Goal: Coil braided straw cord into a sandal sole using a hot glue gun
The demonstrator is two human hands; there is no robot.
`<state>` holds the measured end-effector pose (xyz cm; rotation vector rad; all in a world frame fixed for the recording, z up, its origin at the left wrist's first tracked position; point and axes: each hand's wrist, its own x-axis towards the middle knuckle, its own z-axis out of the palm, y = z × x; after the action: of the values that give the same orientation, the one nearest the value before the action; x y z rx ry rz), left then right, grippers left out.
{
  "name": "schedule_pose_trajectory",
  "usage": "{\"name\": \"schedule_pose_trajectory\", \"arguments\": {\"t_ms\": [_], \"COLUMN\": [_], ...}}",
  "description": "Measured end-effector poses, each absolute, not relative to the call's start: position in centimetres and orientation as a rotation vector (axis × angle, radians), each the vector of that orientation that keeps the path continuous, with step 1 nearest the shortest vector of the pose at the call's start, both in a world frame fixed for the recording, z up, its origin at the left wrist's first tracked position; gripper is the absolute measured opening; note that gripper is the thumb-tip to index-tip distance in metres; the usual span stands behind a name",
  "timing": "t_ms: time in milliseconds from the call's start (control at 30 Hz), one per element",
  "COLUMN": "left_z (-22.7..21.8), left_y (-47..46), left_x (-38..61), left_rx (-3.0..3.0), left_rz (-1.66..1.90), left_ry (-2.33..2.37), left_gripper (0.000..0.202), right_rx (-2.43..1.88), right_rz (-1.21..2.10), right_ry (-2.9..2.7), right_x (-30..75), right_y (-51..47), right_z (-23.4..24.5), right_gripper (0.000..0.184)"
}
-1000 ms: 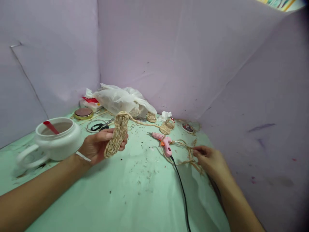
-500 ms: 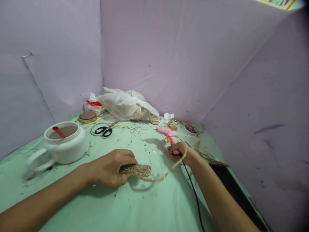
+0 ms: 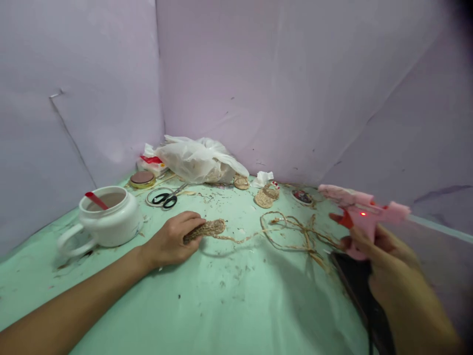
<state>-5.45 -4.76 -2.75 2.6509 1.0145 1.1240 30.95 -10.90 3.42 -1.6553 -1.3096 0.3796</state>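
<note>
My left hand (image 3: 175, 236) is closed around a flat coil of braided jute (image 3: 211, 229), its rounded end sticking out to the right between thumb and fingers. From that coil a loose jute braid (image 3: 246, 240) runs right across the table into a looped tangle (image 3: 306, 231). My right hand (image 3: 388, 261) grips a pink hot glue gun (image 3: 364, 209) by its handle, fingers near the orange trigger. The gun's nozzle points left, a red light glows on its side, and a clear glue stick (image 3: 439, 228) juts from its back.
A white mug (image 3: 111, 224) holding a red stick stands at left. Black-handled scissors (image 3: 165, 198), a round lidded tin (image 3: 142, 179), a white plastic bag (image 3: 201, 160) and small woven jute rounds (image 3: 264, 198) lie toward the back. A dark flat object (image 3: 356, 281) lies at the right edge.
My right hand has lifted the glue gun off toward the right and nearer to me. The jute braid that looped around that wrist now lies on the table. My left hand has barely shifted.
</note>
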Motion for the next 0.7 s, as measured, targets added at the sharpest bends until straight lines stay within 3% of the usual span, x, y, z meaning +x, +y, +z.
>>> {"name": "schedule_pose_trajectory", "arguments": {"t_ms": [200, 467, 700], "left_z": [-3.2, -3.1, -2.7], "left_y": [-5.0, -5.0, -5.4], "left_x": [-5.1, -4.8, -4.6], "left_rx": [2.655, 2.629, 2.594], "left_rz": [1.059, 1.061, 0.964], "left_ry": [0.985, 0.882, 0.891], "left_gripper": [0.029, 0.030, 0.029], "right_rx": [-1.498, -1.511, -1.562], "right_rz": [0.770, 0.683, 0.614], "right_ry": [-1.529, -1.896, -1.823], "right_x": [26.3, 25.4, 24.4], "right_y": [-13.4, -13.3, -13.6], "right_z": [0.4, -0.5, -1.1], "right_gripper": [0.030, 0.032, 0.024]}}
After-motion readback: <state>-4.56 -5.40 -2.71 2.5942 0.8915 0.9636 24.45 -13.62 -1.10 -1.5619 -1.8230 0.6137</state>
